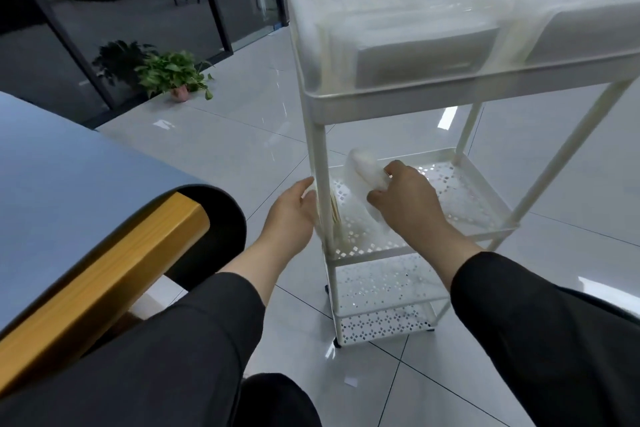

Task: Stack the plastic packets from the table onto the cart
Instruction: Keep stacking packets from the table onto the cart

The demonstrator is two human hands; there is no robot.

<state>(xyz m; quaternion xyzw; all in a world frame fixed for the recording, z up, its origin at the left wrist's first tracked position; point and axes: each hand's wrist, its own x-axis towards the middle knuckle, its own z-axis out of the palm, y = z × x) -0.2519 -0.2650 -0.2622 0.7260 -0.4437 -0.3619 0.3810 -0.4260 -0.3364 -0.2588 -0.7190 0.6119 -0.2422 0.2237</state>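
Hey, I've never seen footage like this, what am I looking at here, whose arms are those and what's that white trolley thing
This is one picture from a camera worn on a person's head, looking forward and down, so the two arms in dark sleeves are the wearer's own. No machine is involved.

The white trolley is a cart with perforated shelves. Its top tray is already full of plastic packets, standing in rows. The right hand reaches into the middle shelf and has its grip on a soft white packet, fingers curled round it. The left hand rests at the cart's near corner post with fingers fairly straight; more packets seem to stand just behind that post, though blur makes this hard to confirm.

At left is the blue table edge, and a potted plant sits on the tiled floor.
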